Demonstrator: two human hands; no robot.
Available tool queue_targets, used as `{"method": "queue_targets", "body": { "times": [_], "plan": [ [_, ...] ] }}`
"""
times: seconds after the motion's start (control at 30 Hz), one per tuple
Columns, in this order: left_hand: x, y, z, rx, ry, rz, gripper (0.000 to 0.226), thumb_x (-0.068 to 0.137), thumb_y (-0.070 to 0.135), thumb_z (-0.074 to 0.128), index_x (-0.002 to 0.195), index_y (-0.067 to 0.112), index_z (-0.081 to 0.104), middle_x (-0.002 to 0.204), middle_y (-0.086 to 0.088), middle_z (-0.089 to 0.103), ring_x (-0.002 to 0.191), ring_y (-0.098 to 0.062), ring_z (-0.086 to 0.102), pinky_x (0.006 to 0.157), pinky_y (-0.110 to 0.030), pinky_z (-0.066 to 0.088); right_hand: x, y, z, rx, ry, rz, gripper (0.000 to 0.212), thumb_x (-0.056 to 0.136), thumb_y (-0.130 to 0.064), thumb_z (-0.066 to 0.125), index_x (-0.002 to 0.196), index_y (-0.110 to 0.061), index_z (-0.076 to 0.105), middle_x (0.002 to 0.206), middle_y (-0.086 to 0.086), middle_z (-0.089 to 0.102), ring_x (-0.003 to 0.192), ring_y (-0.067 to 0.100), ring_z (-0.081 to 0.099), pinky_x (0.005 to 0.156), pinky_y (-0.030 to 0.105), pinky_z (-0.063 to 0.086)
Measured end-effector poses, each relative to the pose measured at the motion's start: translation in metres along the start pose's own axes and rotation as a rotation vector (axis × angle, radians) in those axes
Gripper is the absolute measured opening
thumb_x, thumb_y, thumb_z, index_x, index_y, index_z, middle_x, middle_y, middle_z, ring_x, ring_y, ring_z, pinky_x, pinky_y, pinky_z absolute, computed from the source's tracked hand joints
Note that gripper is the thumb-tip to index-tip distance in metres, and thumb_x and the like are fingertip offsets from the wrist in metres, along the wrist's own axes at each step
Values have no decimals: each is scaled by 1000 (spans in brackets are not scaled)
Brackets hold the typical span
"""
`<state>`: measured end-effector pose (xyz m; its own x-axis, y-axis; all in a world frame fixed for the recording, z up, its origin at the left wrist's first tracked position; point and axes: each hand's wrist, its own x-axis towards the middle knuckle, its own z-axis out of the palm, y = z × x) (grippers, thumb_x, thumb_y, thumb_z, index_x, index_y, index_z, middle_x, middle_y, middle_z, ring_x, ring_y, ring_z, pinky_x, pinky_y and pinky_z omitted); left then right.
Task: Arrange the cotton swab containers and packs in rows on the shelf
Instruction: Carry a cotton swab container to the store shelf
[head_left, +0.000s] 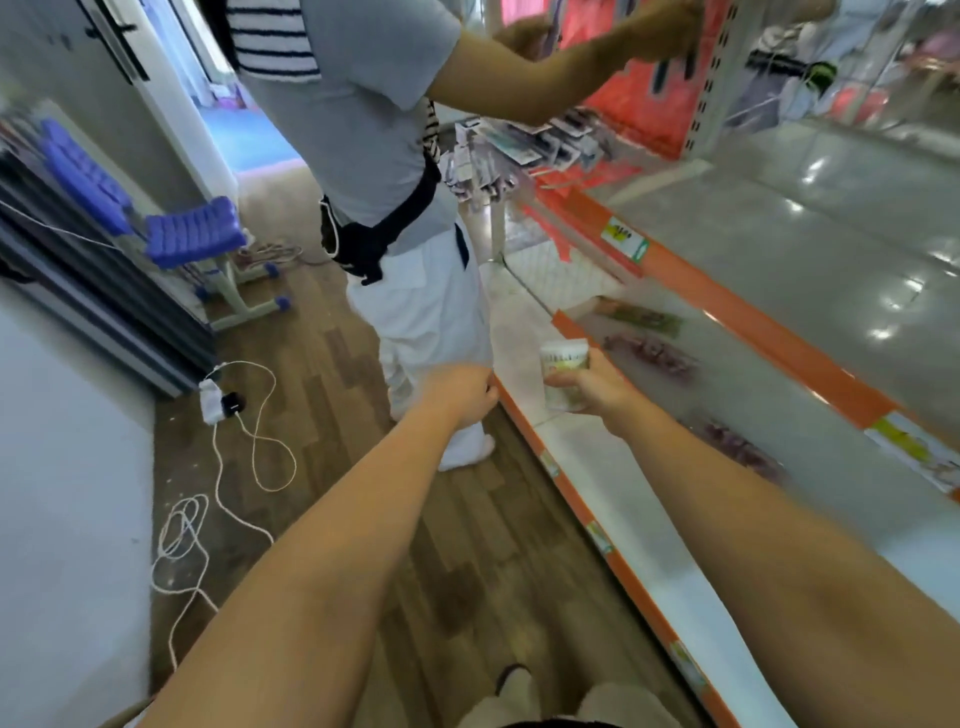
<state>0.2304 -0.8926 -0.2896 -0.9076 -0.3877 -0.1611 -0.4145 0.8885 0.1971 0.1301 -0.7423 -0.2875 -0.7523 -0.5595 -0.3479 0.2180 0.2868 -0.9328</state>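
My right hand (592, 389) grips a round white cotton swab container (564, 371) with a green label, held upright over the lower white shelf (623, 493) with its orange front edge. My left hand (465, 397) hovers just left of that edge with fingers curled, holding nothing that I can see. Several flat packs with purple contents (649, 351) lie on the shelf behind the container, and another purple pack (737, 449) lies further right. The picture is blurred.
Another person in a grey shirt and white trousers (415, 291) stands close ahead, reaching to the upper shelf. A glossy upper shelf (831, 270) runs along the right. White cables and a power strip (221, 402) lie on the wooden floor, beside a blue chair (197, 234).
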Motion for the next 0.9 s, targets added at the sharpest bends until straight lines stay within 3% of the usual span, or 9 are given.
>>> {"method": "queue_targets", "body": {
  "times": [0.13, 0.3, 0.47, 0.53, 0.6, 0.7, 0.83, 0.9],
  "plan": [
    [15, 17, 5, 58, -46, 100, 32, 98, 26, 40, 119, 10, 57, 116, -11, 61, 105, -29, 55, 78, -31, 40, -1, 10, -17, 6, 49, 22, 27, 83, -1, 64, 102, -18, 54, 93, 4, 58, 74, 12, 55, 55, 27, 44],
    [37, 41, 2, 75, -46, 177, 33, 97, 28, 41, 123, 13, 56, 120, -9, 61, 109, -27, 54, 81, -31, 41, 2, 12, -46, 27, 109, 19, 30, 81, 1, 66, 103, -18, 60, 90, 5, 62, 85, 21, 59, 70, 35, 50],
    [59, 63, -12, 43, -8, 204, 33, 96, 32, 41, 121, 17, 57, 123, -8, 61, 112, -27, 55, 91, -35, 45, 7, 2, -65, 73, 179, -17, 39, 68, -10, 75, 104, -17, 60, 97, 8, 65, 89, 26, 62, 59, 29, 49],
    [66, 74, -20, 10, 16, 222, 33, 95, 34, 42, 121, 18, 58, 122, -8, 61, 111, -28, 55, 92, -38, 46, 10, -3, -74, 110, 190, -40, 56, 58, -18, 76, 112, -16, 59, 108, 11, 67, 99, 29, 64, 70, 39, 56],
    [71, 85, -28, -9, 38, 255, 33, 95, 33, 44, 123, 19, 57, 121, -9, 62, 110, -29, 56, 91, -39, 47, 7, -11, -80, 115, 174, -97, 48, 68, -9, 72, 114, -15, 59, 113, 16, 66, 105, 32, 63, 83, 43, 54],
    [80, 99, -38, -34, 58, 299, 33, 95, 31, 45, 123, 20, 56, 120, -8, 63, 109, -30, 57, 89, -38, 48, 2, -24, -89, 160, 150, -146, 48, 73, 0, 67, 120, -3, 55, 108, 17, 67, 92, 24, 68, 73, 29, 55],
    [89, 114, -48, -87, 57, 315, 34, 97, 34, 44, 121, 16, 58, 121, -7, 62, 110, -26, 57, 88, -34, 46, 1, -36, -101, 86, 194, -208, 44, 67, -3, 71, 110, -2, 61, 101, 19, 68, 87, 25, 66, 78, 39, 53],
    [92, 121, -51, -124, 53, 338, 35, 98, 37, 42, 121, 15, 57, 122, -8, 62, 110, -26, 56, 86, -34, 45, -2, -43, -106, 80, 220, -230, 32, 76, 7, 66, 106, -5, 60, 87, 12, 67, 71, 12, 65, 63, 24, 51]
  ]
}}
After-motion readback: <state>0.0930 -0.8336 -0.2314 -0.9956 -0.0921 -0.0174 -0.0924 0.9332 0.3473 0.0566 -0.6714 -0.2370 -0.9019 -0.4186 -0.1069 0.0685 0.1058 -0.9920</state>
